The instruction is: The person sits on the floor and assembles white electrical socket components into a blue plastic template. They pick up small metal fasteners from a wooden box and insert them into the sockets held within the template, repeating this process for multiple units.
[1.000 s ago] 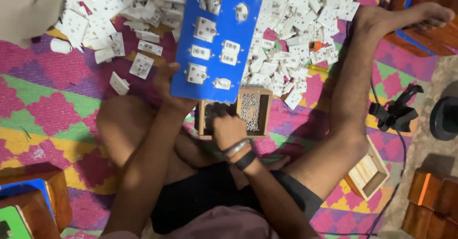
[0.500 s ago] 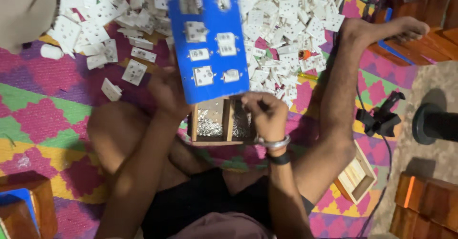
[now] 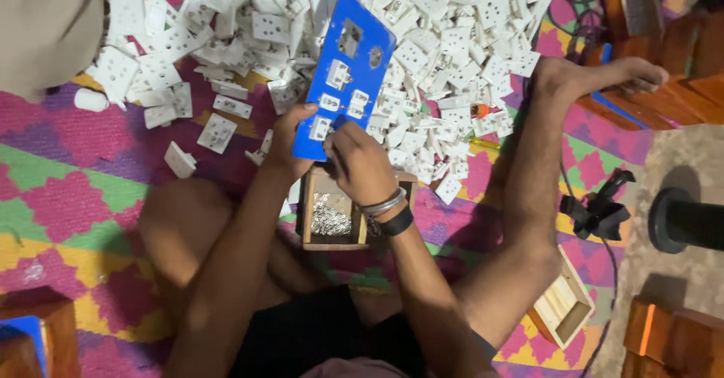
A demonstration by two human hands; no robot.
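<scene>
So the left hand [image 3: 290, 140] has the blue plate [image 3: 343, 76] pinched by its lower edge, fingers wrapped shut around it, and the plate sticks up toward 12 o'clock over the big heap of white socket parts [image 3: 452, 54] on the patterned mat [image 3: 68, 197]. The right hand [image 3: 362, 163] sits just at 3 o'clock of the left one, fingers bunched narrow and pressed against the plate's bottom corner; looks like they're pinching something tiny, but I honestly can't tell what, it's hidden by the knuckles. Several white inserts are already seated in the plate's cutouts. Straight below both hands, at 6 o'clock, is the wooden box [image 3: 332, 220] with small metal bits in it, resting between the knees. What could go wrong, I'd guess: the plate is only held at one end, so a firm push from the right fingers could tilt it and pop the seated inserts loose. A small piece slipping out would likely vanish into that white pile or the mat's pattern.
</scene>
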